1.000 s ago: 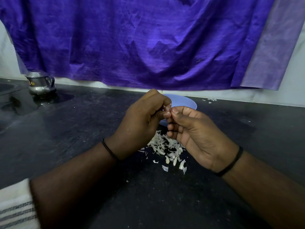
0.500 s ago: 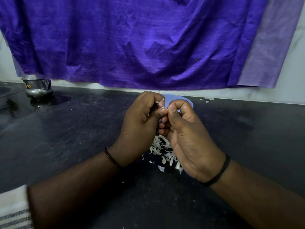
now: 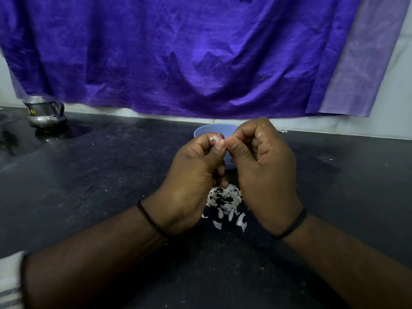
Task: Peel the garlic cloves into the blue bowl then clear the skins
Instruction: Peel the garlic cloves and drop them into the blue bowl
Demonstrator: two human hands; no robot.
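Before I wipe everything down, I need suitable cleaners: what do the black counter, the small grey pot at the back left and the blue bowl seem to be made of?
Black counter: probably polished stone, speckled with a dull sheen. Small grey pot: metal, likely steel, with mirror-like reflections. Blue bowl: seemingly matte plastic, though mostly hidden.

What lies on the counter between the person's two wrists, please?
In the head view, a pile of garlic skins lies on the black counter there.

Probably a home kitchen: a dark stone tabletop [image 3: 89, 175], a small steel pot [image 3: 44, 114], garlic skins [image 3: 225, 199], purple cloth [image 3: 178, 52] hung behind.
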